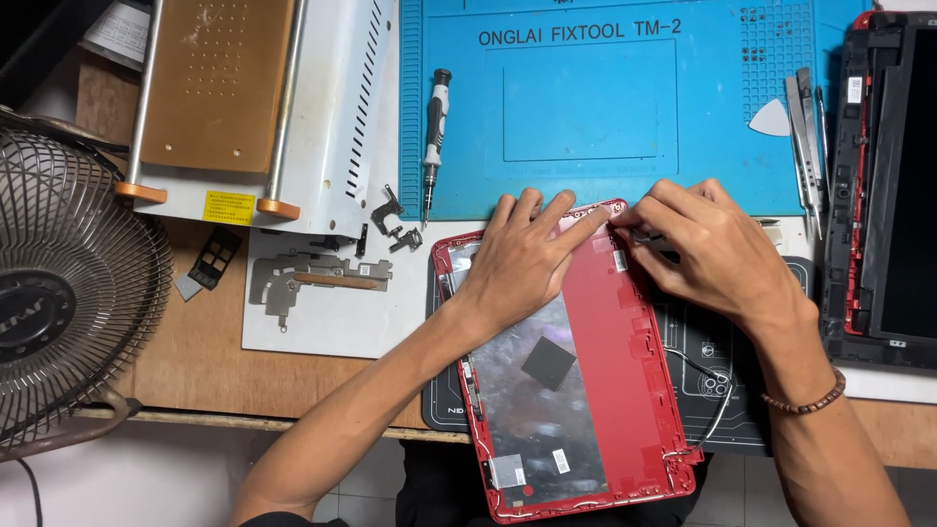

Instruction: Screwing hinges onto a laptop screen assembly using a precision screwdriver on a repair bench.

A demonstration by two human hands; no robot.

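Observation:
A red laptop lid shell (615, 381) lies inside-up near the table's front edge, with silver foil and a black square pad on its inner face. My left hand (522, 259) rests flat on its upper part, fingers spread, index finger pointing at the top right corner. My right hand (712, 249) is at that same corner, fingers pinched around a small dark tool whose tip touches the shell's edge. A bead bracelet sits on my right wrist.
A blue work mat (605, 98) lies behind the shell, with a screwdriver (433, 137) at its left edge and tweezers (802, 137) plus a white pick (771, 119) at its right. Metal brackets (317, 278), a screen-separator machine (254, 98), a fan (59, 293) left; laptop chassis (883, 185) right.

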